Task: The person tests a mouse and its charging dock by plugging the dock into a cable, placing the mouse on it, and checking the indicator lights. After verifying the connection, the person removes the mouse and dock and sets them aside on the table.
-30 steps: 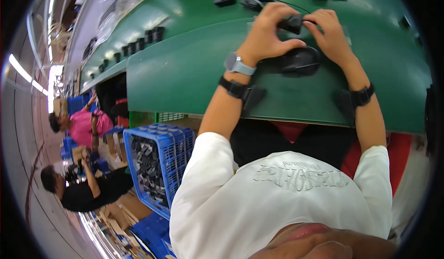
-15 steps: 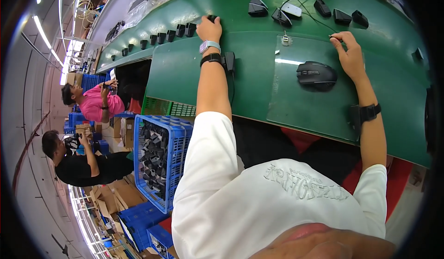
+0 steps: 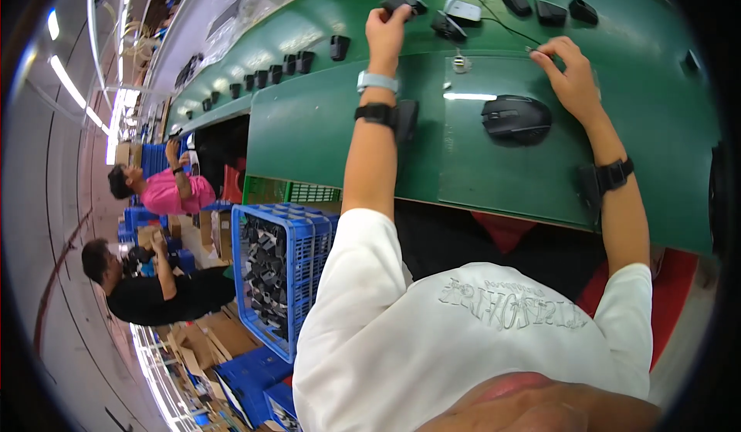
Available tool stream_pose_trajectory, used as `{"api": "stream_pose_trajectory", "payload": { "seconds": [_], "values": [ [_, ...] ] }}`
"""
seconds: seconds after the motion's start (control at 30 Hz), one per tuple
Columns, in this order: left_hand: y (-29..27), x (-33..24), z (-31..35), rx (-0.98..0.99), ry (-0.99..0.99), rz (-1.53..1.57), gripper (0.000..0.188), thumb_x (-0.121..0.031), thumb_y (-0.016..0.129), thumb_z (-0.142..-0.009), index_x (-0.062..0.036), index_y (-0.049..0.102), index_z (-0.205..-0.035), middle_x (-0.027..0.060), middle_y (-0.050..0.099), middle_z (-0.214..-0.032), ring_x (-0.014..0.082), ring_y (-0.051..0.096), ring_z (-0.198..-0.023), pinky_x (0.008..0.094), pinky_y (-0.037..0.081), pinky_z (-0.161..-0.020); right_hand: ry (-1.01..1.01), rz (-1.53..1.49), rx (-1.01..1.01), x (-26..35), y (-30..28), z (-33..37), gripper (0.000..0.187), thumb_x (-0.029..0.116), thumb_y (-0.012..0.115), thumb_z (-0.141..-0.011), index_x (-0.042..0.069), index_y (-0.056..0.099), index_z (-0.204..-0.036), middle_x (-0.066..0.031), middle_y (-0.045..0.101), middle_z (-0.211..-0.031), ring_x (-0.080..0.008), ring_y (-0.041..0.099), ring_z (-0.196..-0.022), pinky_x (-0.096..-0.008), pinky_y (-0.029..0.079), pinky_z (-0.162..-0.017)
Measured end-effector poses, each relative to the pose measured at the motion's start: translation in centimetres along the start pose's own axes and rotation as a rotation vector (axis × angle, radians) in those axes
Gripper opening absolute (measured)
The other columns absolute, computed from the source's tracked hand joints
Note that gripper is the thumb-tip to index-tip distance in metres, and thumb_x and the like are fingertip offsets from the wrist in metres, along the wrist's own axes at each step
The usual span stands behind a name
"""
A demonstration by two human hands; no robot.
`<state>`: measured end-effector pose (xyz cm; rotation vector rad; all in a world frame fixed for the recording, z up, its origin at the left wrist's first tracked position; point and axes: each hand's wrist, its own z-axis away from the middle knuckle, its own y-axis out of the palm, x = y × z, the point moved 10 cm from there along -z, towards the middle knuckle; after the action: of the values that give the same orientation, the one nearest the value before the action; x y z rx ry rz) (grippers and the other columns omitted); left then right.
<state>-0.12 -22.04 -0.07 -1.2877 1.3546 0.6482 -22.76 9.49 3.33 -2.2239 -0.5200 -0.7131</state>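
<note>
My left hand [image 3: 388, 35] is at the far side of the green table [image 3: 309, 131], its fingers closed on a black wedge-shaped piece [image 3: 404, 3]. My right hand [image 3: 571, 77] pinches the end of a thin black cable [image 3: 505, 25] between thumb and fingers, beyond the right edge of a clear mat. A black computer mouse [image 3: 516, 120] lies on the mat [image 3: 478, 170], nearer me than the right hand. At the mat's far left corner sits a small metal-and-white connector [image 3: 461, 63]. Another black wedge piece [image 3: 448, 26] stands beside a white rectangular device [image 3: 463, 10].
A row of small black pieces [image 3: 289, 65] runs along the table's far left. Several more black pieces [image 3: 551, 13] stand at the back right. A blue crate [image 3: 309, 247] full of black parts is at my left. Two people [image 3: 174, 191] work beyond it.
My left hand has let go of a small black piece at the row's end and moved right onto the black wedge piece. My right hand still holds the cable end. The view has shifted slightly.
</note>
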Motion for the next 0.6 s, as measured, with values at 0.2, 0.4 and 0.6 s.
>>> {"api": "stream_pose_trajectory", "payload": {
  "seconds": [0.2, 0.4, 0.6],
  "values": [
    [11.3, -7.9, 9.0, 0.629, -0.208, 0.918, 0.035, -0.002, 0.058, -0.096, -0.0081, 0.045, -0.128, 0.0182, 0.066, -0.108, 0.0301, 0.070, -0.092, 0.0430, 0.062, -0.076, 0.029, -0.154, 0.011, -0.4, 0.3, 0.1, 0.015, 0.016, 0.067, -0.098, 0.001, 0.069, -0.101, -0.0095, 0.066, -0.098, -0.0249, 0.060, -0.097, -0.0341, 0.046, -0.093],
    [14.6, -7.7, 12.5, 0.795, -0.205, 0.803, 0.032, 0.004, 0.060, -0.089, -0.0035, 0.044, -0.115, 0.0240, 0.067, -0.109, 0.0383, 0.073, -0.090, 0.0470, 0.064, -0.077, -0.040, -0.120, 0.030, 1.3, 0.0, 0.3, 0.015, 0.019, 0.068, -0.097, 0.004, 0.070, -0.100, -0.0077, 0.065, -0.097, -0.0247, 0.058, -0.096, -0.0365, 0.042, -0.095],
    [15.3, -7.6, 14.0, 0.877, -0.258, 0.777, 0.036, 0.004, 0.059, -0.083, 0.0028, 0.054, -0.118, 0.0184, 0.067, -0.107, 0.0311, 0.072, -0.092, 0.0381, 0.060, -0.077, -0.044, -0.019, 0.128, 1.3, 0.9, 0.5, 0.014, 0.018, 0.068, -0.096, 0.004, 0.068, -0.093, -0.0048, 0.064, -0.092, -0.0225, 0.056, -0.094, -0.0353, 0.039, -0.096]
  ]
}}
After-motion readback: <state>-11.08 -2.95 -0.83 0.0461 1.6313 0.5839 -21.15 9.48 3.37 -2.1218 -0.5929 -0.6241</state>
